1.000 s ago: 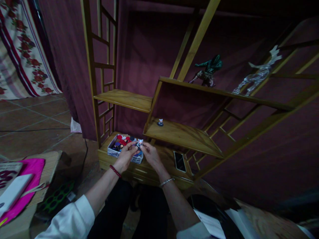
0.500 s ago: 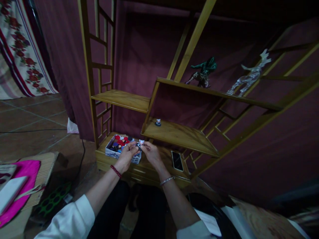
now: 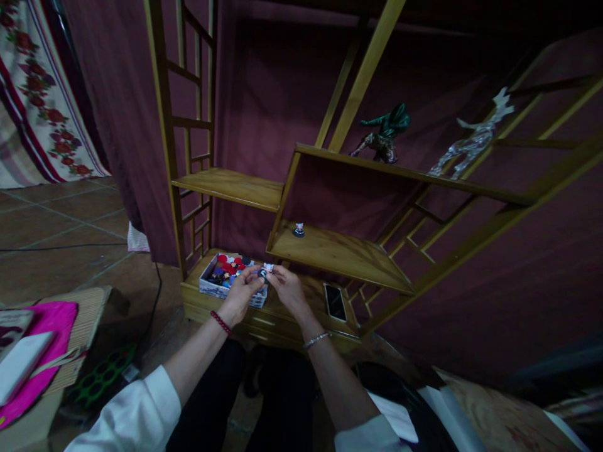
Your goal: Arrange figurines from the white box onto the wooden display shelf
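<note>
My L hand (image 3: 240, 295) & R hand (image 3: 288, 291) pinch a small figurine (image 3: 268, 268) btwn nearly closed fingertips, just L of & below frame ctr, by the R end of the filled box (image 3: 213, 289). Lookalike fig. (image 3: 298, 231) stands nr ctr on a wooden shelf (image 3: 342, 256); phone (image 3: 335, 302) lies lower, R of ctr.

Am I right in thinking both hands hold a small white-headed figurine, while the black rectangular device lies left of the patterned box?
Not quite: the head view shows the black rectangular device right of the patterned box. The left hand and right hand do hold the figurine.
</note>
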Tool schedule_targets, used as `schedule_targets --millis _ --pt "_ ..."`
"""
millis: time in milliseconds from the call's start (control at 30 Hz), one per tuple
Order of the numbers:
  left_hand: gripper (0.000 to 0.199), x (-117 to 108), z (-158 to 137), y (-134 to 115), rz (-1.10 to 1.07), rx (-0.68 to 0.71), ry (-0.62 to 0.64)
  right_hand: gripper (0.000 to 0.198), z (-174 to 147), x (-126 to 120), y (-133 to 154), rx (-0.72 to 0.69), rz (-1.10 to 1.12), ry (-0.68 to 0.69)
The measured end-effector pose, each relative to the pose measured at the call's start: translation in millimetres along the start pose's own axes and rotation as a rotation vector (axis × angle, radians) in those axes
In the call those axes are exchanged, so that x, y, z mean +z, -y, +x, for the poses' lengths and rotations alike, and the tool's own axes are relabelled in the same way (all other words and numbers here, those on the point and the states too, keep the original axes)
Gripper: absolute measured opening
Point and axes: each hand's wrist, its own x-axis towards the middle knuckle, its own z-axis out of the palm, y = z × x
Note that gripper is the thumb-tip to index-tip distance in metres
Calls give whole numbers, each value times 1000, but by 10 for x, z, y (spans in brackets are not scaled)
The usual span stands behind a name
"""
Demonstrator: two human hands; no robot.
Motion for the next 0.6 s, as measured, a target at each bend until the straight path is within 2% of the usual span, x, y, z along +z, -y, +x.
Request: schedule_targets --millis 400,600 --pt "35 -35 -14 51 47 -22 7 13 -73 -21 20 -19 -54 58" --pt "34 -10 -19 37 45 -25 -9 21 -64 -44 65 -18 2 60"
